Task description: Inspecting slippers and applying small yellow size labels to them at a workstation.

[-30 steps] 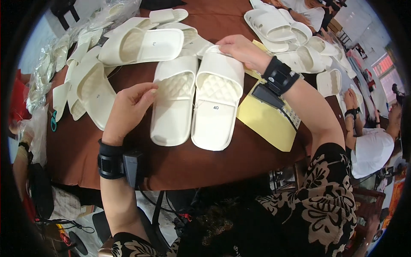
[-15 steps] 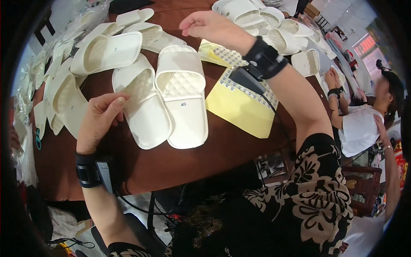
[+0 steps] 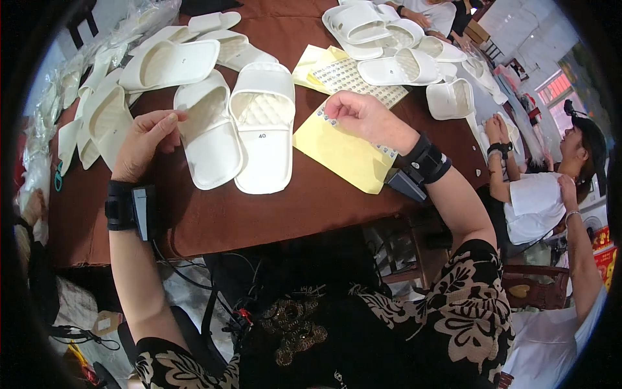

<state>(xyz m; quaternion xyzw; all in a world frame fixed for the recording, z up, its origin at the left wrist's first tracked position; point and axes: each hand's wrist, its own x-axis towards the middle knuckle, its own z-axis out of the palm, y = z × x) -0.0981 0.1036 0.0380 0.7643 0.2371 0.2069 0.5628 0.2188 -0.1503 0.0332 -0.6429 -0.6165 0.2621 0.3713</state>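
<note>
A pair of white slippers lies side by side in front of me; the right slipper (image 3: 262, 152) has a small printed mark on its insole, while the left slipper (image 3: 210, 152) shows none. At the left slipper's outer edge is my left hand (image 3: 149, 141), closed, thumb and forefinger pressed together; anything between them is too small to make out. My right hand (image 3: 369, 118) is over a yellow-backed sticker sheet (image 3: 340, 152) with rows of small labels. Its fingers are curled in at the label rows, and whatever they pinch is hidden.
More white slippers (image 3: 170, 65) overlap at the left, beside clear plastic wrapping (image 3: 39, 149). Another slipper pile (image 3: 398, 65) stands at the back right, near a second label sheet (image 3: 353, 74). A co-worker (image 3: 534, 201) sits at the right; other people's hands show at the far edge.
My right hand has come down from above the slippers to the sticker sheet. My left hand stays pinched by the left slipper. The whole view has shifted a little.
</note>
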